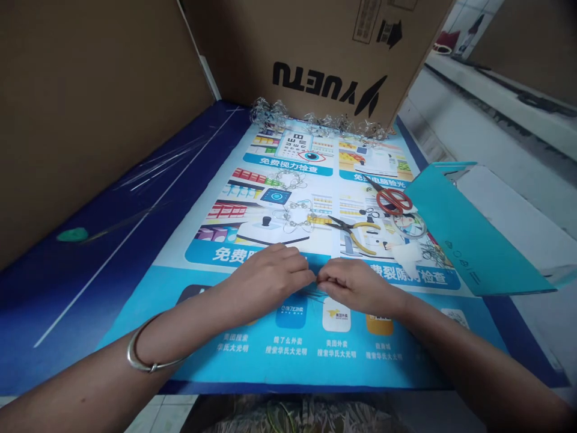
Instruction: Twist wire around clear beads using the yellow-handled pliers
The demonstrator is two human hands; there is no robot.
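My left hand (282, 270) and my right hand (356, 282) meet over the front half of a printed poster sheet (175, 337). The fingers of both are closed in a pinch, tips almost touching. Strands of thin wire (315, 293) show just under the fingertips; the part inside the pinch is hidden. Beyond my hands lies a ring of wire with clear beads (297, 215), and a similar beaded wire piece (288, 178) sits behind it. Pliers with yellow handles (360, 231) lie open to the right of the ring.
Red-handled scissors (393, 198) and a clear round spool (411, 225) lie right of the pliers. A teal folder (473, 240) stands at the right edge. Beaded wire pieces (270, 113) line a cardboard box (324, 36) at the back. A green lump (73, 234) lies left.
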